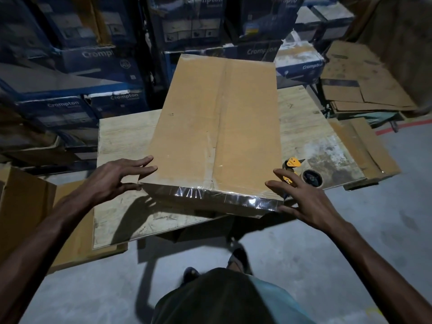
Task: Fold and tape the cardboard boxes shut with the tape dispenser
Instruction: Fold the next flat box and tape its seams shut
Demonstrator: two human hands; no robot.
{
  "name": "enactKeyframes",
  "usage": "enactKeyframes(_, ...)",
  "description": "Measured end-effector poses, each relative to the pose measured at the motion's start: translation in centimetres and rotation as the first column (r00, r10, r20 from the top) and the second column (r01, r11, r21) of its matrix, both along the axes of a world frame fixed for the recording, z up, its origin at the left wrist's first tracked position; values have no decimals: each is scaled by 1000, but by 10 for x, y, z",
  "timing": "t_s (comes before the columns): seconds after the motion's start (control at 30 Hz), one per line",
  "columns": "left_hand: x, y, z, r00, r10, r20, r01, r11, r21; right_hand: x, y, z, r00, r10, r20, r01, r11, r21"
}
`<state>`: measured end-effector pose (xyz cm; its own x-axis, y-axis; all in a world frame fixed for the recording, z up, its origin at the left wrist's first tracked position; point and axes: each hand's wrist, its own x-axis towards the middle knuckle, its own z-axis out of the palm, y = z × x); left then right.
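**One taped box, two spread hands at its near corners**

One long brown cardboard box (217,127) lies flat on one pale wooden table (124,136), its flaps folded down and meeting along a centre seam. Its near end sits close to the table's front edge. Glossy clear tape (210,192) runs across that near end and partway up the seam.

One yellow-and-black tape dispenser (295,168) with a dark roll lies on the table just beside the box's near right corner, partly hidden behind the person's fingers.

Two bare hands are in view, neither gripping anything. The left hand (117,178) has its fingers spread and nearly straight, with the fingertips at the box's near left corner and the thumb by the corner's edge. The right hand (304,202) is likewise spread, its fingertips on the near right corner and its thumb against the taped end. Whether either presses or only touches cannot be told.

Behind the table stand stacks of blue printed cartons (70,106), too many and too dim to count. One pile of flattened brown cardboard (355,90) lies at the right.
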<state>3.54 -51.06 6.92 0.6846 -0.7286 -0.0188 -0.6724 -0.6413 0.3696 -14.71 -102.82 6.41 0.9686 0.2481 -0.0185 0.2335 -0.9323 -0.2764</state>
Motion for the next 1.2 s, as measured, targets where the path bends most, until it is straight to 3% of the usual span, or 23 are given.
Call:
enactKeyframes(0.1, -3, 0, -2, 1000, 16, 8, -15, 999, -36, 1, 1, -4, 1000, -11, 13, 11, 1000, 4)
enactKeyframes(0.3, -23, -12, -12, 988, 130, -87, -149, 950, -274, 11, 11, -4, 996, -90, 15, 88, 993, 85)
enactKeyframes(0.57, -33, -17, -30, 977, 213, 19, -197, 933, -300, 17, 6, -6, 990, -121, 76, 103, 973, 205)
enactKeyframes(0.7, -38, -22, -38, 979, 196, 51, -172, 938, -303, 11, 3, -7, 978, -106, 179, 87, 990, 111)
enactKeyframes(0.93, -47, -16, -21, 949, 50, 313, -1, 988, -155, -10, -1, 6, 992, 12, 123, 7, 989, -149)
enactKeyframes(1.0, -55, -20, -10, 941, 37, 336, 16, 988, -153, -21, 12, 21, 979, 12, 203, 5, 997, -80)
enactKeyframes(1.07, -62, -35, 0, 964, 61, 260, -7, 979, -206, -23, 39, 34, 964, -73, 256, 32, 986, 164)
enactKeyframes(1.13, -66, -65, 8, 993, 63, 100, -31, 954, -297, -10, 73, 37, 962, -166, 218, 82, 933, 350)
enactKeyframes(1.2, -66, -101, 9, 999, 45, -8, -45, 937, -346, 15, 106, 29, 972, -209, 104, 154, 910, 384)
